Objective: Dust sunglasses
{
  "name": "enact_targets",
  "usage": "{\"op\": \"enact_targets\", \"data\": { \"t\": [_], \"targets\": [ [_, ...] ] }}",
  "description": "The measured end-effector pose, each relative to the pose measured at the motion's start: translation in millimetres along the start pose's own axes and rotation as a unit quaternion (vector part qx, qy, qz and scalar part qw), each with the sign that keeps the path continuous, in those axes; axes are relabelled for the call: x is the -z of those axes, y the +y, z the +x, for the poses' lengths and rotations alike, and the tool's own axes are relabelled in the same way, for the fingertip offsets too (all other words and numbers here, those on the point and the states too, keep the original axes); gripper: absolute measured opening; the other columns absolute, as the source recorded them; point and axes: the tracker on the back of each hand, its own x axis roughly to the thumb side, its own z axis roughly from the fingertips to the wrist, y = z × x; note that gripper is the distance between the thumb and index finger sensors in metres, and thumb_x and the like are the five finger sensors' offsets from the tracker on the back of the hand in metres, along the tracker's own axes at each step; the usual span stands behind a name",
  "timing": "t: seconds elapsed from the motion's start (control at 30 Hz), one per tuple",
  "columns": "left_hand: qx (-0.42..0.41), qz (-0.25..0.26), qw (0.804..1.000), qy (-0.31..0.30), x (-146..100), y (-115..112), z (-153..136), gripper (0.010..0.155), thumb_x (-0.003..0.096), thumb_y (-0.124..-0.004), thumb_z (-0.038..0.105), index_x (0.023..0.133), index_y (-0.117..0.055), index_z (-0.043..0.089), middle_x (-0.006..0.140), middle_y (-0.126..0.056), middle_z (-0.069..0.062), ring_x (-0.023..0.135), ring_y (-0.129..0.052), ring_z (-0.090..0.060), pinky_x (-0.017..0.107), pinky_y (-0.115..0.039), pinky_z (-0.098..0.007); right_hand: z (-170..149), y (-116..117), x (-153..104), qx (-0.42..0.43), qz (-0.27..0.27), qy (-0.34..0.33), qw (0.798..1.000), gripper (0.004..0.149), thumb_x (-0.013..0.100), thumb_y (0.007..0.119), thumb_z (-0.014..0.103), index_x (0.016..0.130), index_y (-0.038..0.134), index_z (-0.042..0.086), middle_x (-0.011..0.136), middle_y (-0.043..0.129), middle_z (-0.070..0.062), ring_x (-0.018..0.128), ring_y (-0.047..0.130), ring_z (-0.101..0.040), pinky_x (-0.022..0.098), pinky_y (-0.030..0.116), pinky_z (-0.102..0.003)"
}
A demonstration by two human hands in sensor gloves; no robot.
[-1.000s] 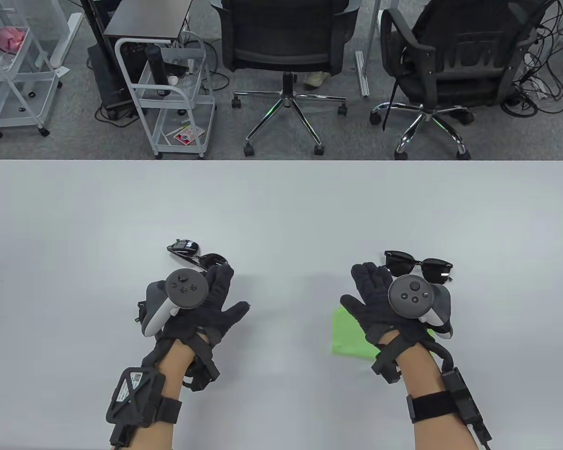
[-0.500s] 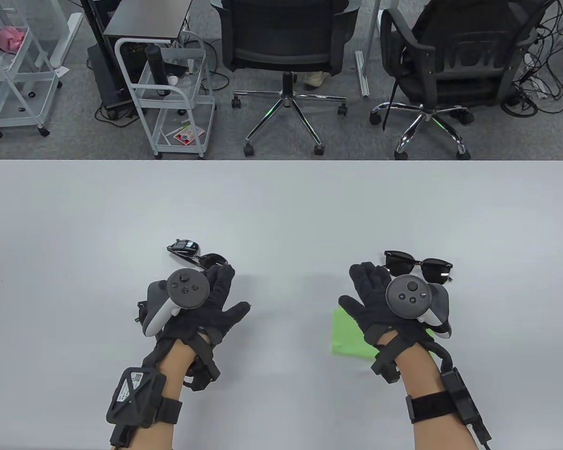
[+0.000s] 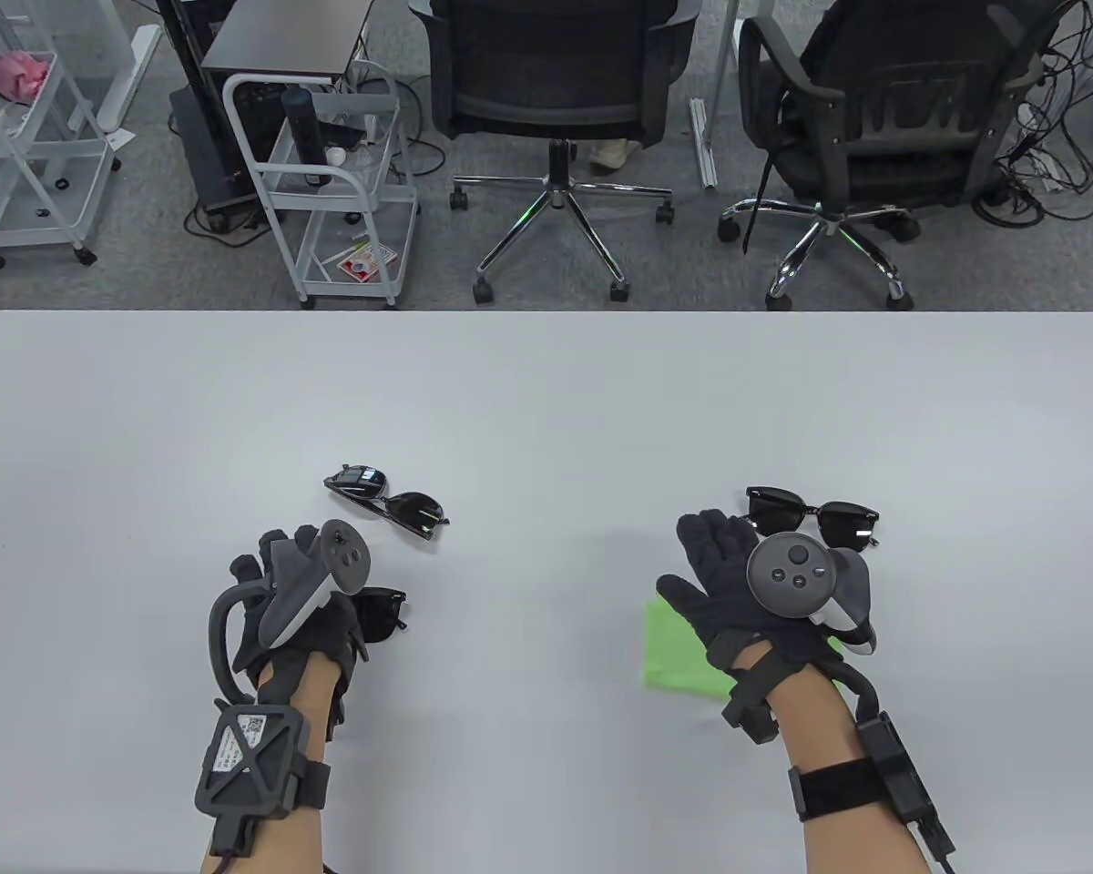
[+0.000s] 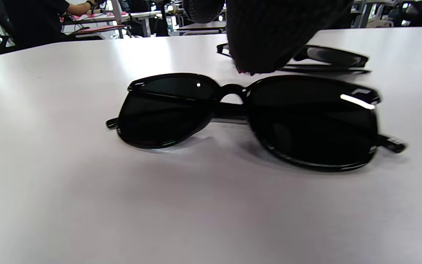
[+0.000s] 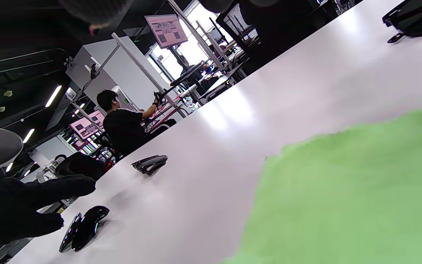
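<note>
Three pairs of black sunglasses lie folded on the white table (image 3: 546, 401). One square pair (image 3: 384, 615) sits partly under my left hand (image 3: 332, 628); the left wrist view shows it whole (image 4: 247, 117), with my fingers (image 4: 266, 36) hanging above it and not gripping. An aviator pair (image 3: 387, 503) lies just beyond. A third pair (image 3: 815, 519) lies at my right hand's (image 3: 703, 564) far side. My right hand rests flat and open on a green cloth (image 3: 679, 651), which fills the right wrist view (image 5: 343, 190).
Two office chairs (image 3: 556, 100) and wire carts (image 3: 328, 182) stand beyond the table's far edge. In the right wrist view the aviator pair (image 5: 150, 163) and the near pair (image 5: 84, 227) lie on the table beside my left hand (image 5: 31, 205).
My left hand has moved left and back and rolled onto its side, uncovering the square pair that it lay over. My right hand has barely moved.
</note>
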Motion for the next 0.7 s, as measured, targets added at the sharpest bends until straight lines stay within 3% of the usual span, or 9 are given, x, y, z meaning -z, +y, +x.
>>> {"op": "enact_targets", "data": {
  "t": [0.2,0.37,0.5,0.7],
  "targets": [
    [0.033,0.014,0.999,0.012,10,-12,-3,0.067,0.0358,-0.088,0.044,0.100,-0.068,0.044,0.118,-0.044,0.013,0.115,-0.036,-0.029,0.079,-0.028,-0.058,1,1,1,-0.007,0.007,-0.001,1.000,0.082,0.048,0.063,0.059,0.108,0.042,0.007,0.112,0.034,-0.026,0.097,0.030,-0.058,0.061,0.034,-0.075],
    [0.044,0.034,0.998,0.023,12,-13,-4,0.055,0.0339,-0.088,0.051,0.088,-0.083,0.048,0.114,-0.058,0.017,0.115,-0.046,-0.025,0.080,-0.032,-0.058,1,2,1,-0.008,0.009,-0.001,1.000,0.082,0.048,0.063,0.059,0.108,0.042,0.007,0.112,0.034,-0.026,0.097,0.030,-0.058,0.061,0.034,-0.075],
    [0.000,0.054,0.998,0.016,9,-8,-5,0.048,0.0324,-0.088,0.057,0.080,-0.089,0.048,0.108,-0.070,0.020,0.113,-0.058,-0.021,0.080,-0.037,-0.057,5,2,0,-0.006,0.009,-0.008,1.000,0.081,0.048,0.063,0.058,0.108,0.043,0.007,0.112,0.035,-0.026,0.097,0.030,-0.058,0.061,0.034,-0.075],
    [-0.106,0.083,0.990,-0.045,-7,11,16,0.048,0.0358,-0.083,0.057,0.084,-0.083,0.049,0.107,-0.070,0.017,0.110,-0.064,-0.023,0.079,-0.042,-0.057,21,8,2,-0.021,0.021,-0.039,0.999,0.081,0.048,0.069,0.056,0.107,0.043,0.007,0.112,0.035,-0.026,0.098,0.031,-0.058,0.061,0.034,-0.075]
  ]
}}
